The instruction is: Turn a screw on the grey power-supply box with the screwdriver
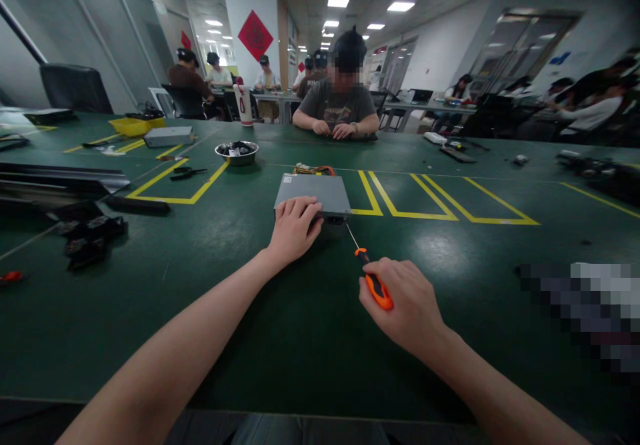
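Note:
A flat grey metal box [320, 192] with coloured wires at its far edge lies on the green table [250, 338] in front of me. My left hand [294, 227] rests on the box's near left corner, fingers curled over its edge. My right hand [403, 305] is closed around an orange-and-black screwdriver [376, 287]. Its thin shaft points toward the box's near side, and the tip sits at or just short of that edge.
A metal bowl [237, 152] of small parts stands beyond the box on the left, by yellow floor-tape lines [425, 215]. Black parts [90, 238] and long dark panels lie at left. A person [337, 108] sits across the table; others work behind.

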Action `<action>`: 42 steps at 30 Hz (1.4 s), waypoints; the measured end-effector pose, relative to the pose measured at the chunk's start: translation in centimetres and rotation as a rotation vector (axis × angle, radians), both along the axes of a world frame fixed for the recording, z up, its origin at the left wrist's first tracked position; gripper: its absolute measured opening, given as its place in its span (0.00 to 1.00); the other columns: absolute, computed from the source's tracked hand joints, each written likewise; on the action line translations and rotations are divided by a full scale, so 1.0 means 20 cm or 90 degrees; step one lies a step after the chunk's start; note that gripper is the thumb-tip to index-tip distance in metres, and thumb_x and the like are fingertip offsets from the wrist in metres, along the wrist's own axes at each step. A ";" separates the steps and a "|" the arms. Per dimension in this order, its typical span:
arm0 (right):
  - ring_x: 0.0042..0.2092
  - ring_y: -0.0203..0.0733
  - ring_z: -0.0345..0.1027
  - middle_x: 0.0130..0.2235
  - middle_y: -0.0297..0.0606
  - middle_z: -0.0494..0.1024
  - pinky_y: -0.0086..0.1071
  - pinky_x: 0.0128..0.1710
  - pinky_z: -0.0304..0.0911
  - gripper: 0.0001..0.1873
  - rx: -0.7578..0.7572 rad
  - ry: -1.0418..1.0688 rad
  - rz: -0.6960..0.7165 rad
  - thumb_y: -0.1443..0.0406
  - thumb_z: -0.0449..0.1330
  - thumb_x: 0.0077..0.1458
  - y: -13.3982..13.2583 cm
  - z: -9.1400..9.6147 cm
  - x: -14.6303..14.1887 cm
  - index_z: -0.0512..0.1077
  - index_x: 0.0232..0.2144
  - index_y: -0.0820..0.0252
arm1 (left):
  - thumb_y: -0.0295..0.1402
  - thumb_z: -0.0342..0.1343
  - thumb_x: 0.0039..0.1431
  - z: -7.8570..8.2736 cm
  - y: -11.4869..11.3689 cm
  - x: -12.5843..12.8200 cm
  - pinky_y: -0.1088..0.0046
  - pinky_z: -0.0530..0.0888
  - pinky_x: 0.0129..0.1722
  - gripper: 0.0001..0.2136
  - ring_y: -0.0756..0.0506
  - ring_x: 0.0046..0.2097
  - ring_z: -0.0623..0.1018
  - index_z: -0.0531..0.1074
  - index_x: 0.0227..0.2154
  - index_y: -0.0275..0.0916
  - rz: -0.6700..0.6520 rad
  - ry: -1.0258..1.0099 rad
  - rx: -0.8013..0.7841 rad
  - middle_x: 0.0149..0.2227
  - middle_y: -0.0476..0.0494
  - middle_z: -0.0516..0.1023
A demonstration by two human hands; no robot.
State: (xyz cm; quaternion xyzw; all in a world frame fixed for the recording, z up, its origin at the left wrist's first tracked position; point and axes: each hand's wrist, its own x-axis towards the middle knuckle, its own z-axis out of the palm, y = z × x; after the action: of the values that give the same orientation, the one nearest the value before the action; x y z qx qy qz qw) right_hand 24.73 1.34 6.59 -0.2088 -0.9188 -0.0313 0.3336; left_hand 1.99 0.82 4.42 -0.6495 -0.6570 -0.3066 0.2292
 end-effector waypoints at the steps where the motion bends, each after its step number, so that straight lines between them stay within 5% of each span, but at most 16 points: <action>1: 0.28 0.36 0.59 0.27 0.36 0.67 0.32 0.31 0.54 0.05 0.016 -0.013 0.007 0.67 0.52 0.52 0.00 0.00 0.00 0.67 0.31 0.62 | 0.34 0.48 0.58 0.00 0.00 0.00 0.62 0.58 0.50 0.11 0.42 0.52 0.65 0.65 0.44 0.43 0.000 0.000 0.001 0.50 0.44 0.68; 5: 0.29 0.37 0.57 0.27 0.37 0.65 0.32 0.30 0.52 0.07 0.019 -0.040 0.001 0.65 0.52 0.52 -0.01 0.02 -0.01 0.70 0.30 0.60 | 0.34 0.48 0.58 0.00 0.00 0.00 0.62 0.58 0.50 0.11 0.43 0.51 0.65 0.65 0.44 0.43 0.000 -0.001 0.006 0.49 0.44 0.69; 10: 0.25 0.34 0.59 0.25 0.34 0.67 0.29 0.27 0.53 0.17 -0.028 -0.001 -0.041 0.59 0.50 0.56 -0.01 0.01 0.00 0.64 0.42 0.67 | 0.34 0.48 0.58 0.00 0.00 0.00 0.62 0.58 0.49 0.10 0.42 0.52 0.65 0.65 0.43 0.42 -0.003 -0.003 0.007 0.49 0.44 0.69; 18: 0.30 0.37 0.57 0.28 0.37 0.64 0.31 0.30 0.52 0.06 0.026 -0.034 0.013 0.69 0.51 0.51 -0.01 0.01 0.00 0.69 0.29 0.62 | 0.34 0.48 0.58 0.00 0.00 0.00 0.62 0.59 0.49 0.11 0.42 0.51 0.65 0.65 0.44 0.42 -0.004 -0.002 0.006 0.49 0.44 0.69; 25: 0.24 0.34 0.58 0.26 0.35 0.67 0.29 0.25 0.53 0.18 -0.052 -0.023 -0.041 0.56 0.50 0.56 0.00 0.00 0.01 0.64 0.41 0.65 | 0.34 0.48 0.58 0.00 0.00 0.00 0.62 0.59 0.49 0.10 0.43 0.51 0.65 0.65 0.43 0.42 0.000 0.003 0.011 0.49 0.44 0.69; 32: 0.28 0.36 0.59 0.27 0.36 0.67 0.31 0.29 0.54 0.07 0.025 -0.016 -0.003 0.67 0.51 0.53 0.00 0.00 0.00 0.67 0.33 0.62 | 0.34 0.48 0.58 0.00 0.00 0.00 0.62 0.59 0.49 0.11 0.42 0.51 0.65 0.65 0.44 0.42 0.001 0.006 0.006 0.49 0.44 0.69; 42: 0.21 0.32 0.60 0.24 0.33 0.69 0.28 0.23 0.52 0.15 -0.073 0.002 -0.057 0.59 0.48 0.57 -0.02 0.00 0.01 0.64 0.40 0.66 | 0.34 0.48 0.58 -0.01 0.01 0.00 0.62 0.58 0.50 0.11 0.43 0.51 0.65 0.65 0.44 0.42 -0.004 0.001 0.006 0.49 0.44 0.69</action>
State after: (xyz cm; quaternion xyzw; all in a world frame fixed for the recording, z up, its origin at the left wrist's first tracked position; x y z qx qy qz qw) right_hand 24.99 1.04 6.65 -0.2685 -0.9082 0.0067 0.3211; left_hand 1.92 0.93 4.30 -0.6505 -0.6534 -0.3101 0.2319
